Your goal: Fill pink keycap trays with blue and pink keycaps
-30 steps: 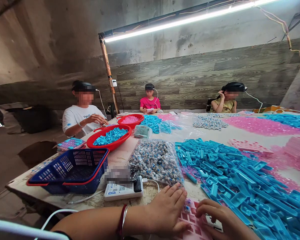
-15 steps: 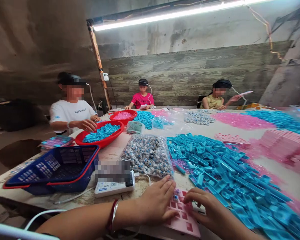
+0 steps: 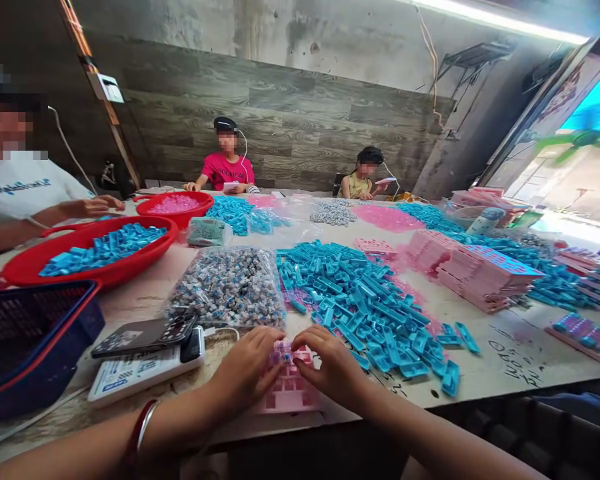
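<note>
A pink plate (image 3: 293,399) with rows of square openings lies at the table's front edge, between my two hands. My left hand (image 3: 247,367) rests along its left side, fingers together on the far left corner and thumb near the surface. My right hand (image 3: 330,367) curls over the far right part, with thumb and fingertips drawn close together; whatever is between them is too small to make out. Small clear and blue-white pieces (image 3: 283,353) sit in the plate's far end near both thumbs. Just beyond lies a clear bag of small blue-white-grey parts (image 3: 225,283).
Blue plastic pieces (image 3: 365,303) are heaped at right, before stacked pink plates (image 3: 473,270). At left are a phone (image 3: 140,333) on a white power bank (image 3: 147,373), a dark blue basket (image 3: 35,347) and red bowls (image 3: 145,260). Three people sit around the table.
The view has swung right, bringing in the doorway and more stacked plates. My hands have drawn closer together at the pink plate's far end; the right hand has moved inward.
</note>
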`<control>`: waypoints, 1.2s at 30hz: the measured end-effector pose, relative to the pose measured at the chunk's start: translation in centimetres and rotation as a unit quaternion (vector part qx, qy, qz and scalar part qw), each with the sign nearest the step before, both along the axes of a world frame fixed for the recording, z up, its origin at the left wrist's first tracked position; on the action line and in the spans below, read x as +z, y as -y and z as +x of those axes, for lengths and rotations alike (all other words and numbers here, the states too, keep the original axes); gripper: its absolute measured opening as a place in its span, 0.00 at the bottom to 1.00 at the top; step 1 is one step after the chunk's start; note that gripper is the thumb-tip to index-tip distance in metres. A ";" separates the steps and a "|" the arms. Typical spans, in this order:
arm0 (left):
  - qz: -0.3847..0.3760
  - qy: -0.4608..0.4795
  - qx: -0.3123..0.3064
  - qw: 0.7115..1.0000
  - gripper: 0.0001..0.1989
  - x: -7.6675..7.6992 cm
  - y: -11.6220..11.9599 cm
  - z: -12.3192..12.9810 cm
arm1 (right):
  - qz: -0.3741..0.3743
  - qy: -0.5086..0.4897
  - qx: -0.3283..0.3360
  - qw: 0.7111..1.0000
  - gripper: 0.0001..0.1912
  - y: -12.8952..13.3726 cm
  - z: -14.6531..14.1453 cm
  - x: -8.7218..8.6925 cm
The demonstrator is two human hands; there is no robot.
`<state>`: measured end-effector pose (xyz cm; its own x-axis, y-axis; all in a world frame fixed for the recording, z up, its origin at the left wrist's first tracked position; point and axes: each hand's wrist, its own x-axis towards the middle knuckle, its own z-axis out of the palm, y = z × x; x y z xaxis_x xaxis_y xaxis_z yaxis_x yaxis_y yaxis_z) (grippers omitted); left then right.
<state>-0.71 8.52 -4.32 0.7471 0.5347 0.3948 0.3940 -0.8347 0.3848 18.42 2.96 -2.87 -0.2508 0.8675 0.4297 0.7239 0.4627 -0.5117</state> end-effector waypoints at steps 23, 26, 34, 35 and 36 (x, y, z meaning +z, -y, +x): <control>-0.056 0.033 -0.005 0.998 0.07 0.5 -0.2 0.7 | 0.077 -0.001 0.065 0.995 0.07 -0.6 -0.2 -0.4; -0.056 0.037 -0.005 0.998 0.07 0.5 -0.1 0.7 | 0.075 -0.002 0.060 0.995 0.09 -0.6 -0.2 -0.5; -0.063 0.041 -0.004 0.997 0.06 0.7 -0.3 1.0 | 0.072 -0.008 0.059 0.996 0.09 -0.9 0.0 -0.9; -0.069 0.042 -0.004 0.997 0.06 0.8 -0.3 1.0 | 0.072 -0.007 0.058 0.996 0.09 -0.9 0.0 -0.9; -0.075 0.042 -0.005 0.996 0.07 0.8 -0.3 1.0 | 0.073 -0.006 0.057 0.996 0.08 -0.9 0.0 -0.8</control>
